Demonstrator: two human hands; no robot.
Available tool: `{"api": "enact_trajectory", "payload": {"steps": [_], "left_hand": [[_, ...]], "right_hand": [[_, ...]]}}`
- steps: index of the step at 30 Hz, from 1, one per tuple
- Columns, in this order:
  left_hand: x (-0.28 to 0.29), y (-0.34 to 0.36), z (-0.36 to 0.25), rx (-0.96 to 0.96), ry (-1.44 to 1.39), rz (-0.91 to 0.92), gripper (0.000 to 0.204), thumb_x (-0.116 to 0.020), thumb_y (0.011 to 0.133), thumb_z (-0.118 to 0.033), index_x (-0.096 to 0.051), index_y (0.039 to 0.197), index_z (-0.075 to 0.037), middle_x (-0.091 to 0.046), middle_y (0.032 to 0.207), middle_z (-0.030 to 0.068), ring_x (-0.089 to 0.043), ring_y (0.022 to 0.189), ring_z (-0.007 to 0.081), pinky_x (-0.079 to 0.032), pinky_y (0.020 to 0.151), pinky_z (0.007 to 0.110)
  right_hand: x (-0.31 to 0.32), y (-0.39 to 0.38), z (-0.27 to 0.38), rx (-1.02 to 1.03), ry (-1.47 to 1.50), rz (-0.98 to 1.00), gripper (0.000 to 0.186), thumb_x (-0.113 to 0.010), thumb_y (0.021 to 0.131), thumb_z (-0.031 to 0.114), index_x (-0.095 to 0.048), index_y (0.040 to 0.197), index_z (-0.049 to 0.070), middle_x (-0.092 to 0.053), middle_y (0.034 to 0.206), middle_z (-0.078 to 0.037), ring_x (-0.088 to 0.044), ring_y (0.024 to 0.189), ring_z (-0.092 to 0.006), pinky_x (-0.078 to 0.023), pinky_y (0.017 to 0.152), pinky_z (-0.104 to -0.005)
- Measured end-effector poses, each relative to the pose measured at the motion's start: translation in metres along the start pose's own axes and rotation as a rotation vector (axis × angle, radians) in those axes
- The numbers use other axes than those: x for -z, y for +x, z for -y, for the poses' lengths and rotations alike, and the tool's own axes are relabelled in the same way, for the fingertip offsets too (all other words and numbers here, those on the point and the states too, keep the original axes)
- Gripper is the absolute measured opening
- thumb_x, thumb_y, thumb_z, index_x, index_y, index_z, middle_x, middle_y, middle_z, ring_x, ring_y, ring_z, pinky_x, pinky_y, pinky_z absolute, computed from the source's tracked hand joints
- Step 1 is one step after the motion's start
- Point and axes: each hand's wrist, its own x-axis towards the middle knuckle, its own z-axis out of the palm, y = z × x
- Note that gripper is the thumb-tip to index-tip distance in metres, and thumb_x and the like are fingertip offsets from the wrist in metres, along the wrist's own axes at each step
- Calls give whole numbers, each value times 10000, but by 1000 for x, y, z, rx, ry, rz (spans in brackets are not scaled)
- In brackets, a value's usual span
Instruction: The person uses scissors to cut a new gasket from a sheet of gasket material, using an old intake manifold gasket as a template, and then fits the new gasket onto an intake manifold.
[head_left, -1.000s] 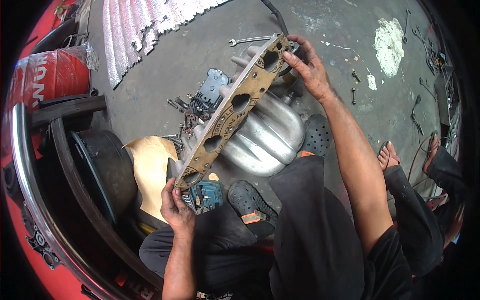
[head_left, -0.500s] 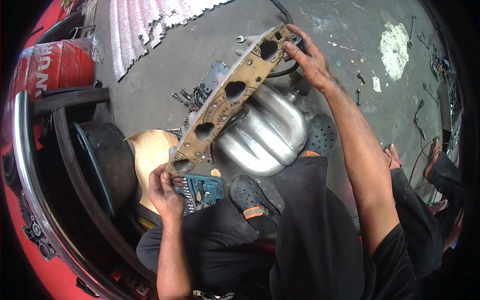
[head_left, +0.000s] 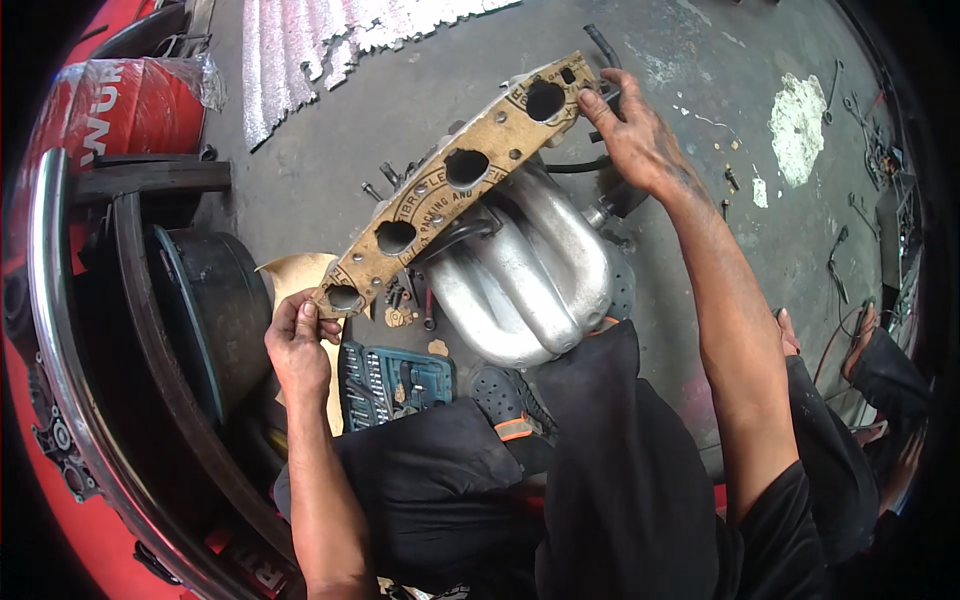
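Note:
A silver metal intake manifold [head_left: 530, 290] with curved runners is held up over my knees, with black hoses at its back. Along its long flange lies a tan printed gasket [head_left: 490, 135] with large dark port holes and smaller bolt holes. My left hand [head_left: 300, 335] grips the flange's lower left end, thumb on the gasket face. My right hand [head_left: 630, 125] is closed round the upper right end, thumb at the gasket's edge. Below the manifold are loose bolts and a teal socket set case [head_left: 435, 380].
A torn foil sheet [head_left: 300, 40] lies at the back. Left stand a red drum [head_left: 150, 120], a black round container [head_left: 205, 320] and a chrome bar [head_left: 55, 240]. A tan gasket sheet [head_left: 285, 280] lies nearby. Wrenches [head_left: 833, 92] lie right, near another person's bare foot [head_left: 863, 335].
The manifold's left end has moved left and up with my left hand, tilting the flange flatter. My right hand has shifted slightly right. More of the socket case shows beneath.

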Motion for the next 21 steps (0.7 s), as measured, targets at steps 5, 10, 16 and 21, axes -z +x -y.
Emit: {"api": "enact_trajectory", "payload": {"steps": [5,10,16,21], "left_hand": [[-3,-14,5,22,-43,45,235,-498,1035,-126,-607,1099,72,-624,762,78,-579,630,130,-473,565,267],[-10,-1,5,32,-77,27,249,-514,1034,-150,-606,1104,70,-618,765,72,-576,622,124,-480,565,265],[-27,2,-4,-180,-19,-121,113,-554,1007,-80,-571,1075,9,-590,874,31,-541,634,74,-453,554,211],[-37,-4,-13,-232,2,-178,100,-562,1000,-68,-606,1040,13,-620,905,34,-537,682,59,-475,605,210]], "right_hand": [[17,-13,0,4,-84,-38,772,-463,943,661,-411,1435,68,-600,1295,-256,-543,1266,-397,-414,1075,-497],[27,-8,4,-75,-148,40,781,-428,934,697,-451,1423,87,-604,1299,-235,-547,1263,-390,-424,1063,-505],[31,3,-11,-86,-92,3,822,-410,913,740,-446,1444,113,-672,1180,-206,-619,1172,-341,-452,1003,-474],[20,16,-33,-91,149,25,786,-468,911,716,-511,1398,101,-668,1148,-182,-655,996,-241,-493,905,-403]]}}
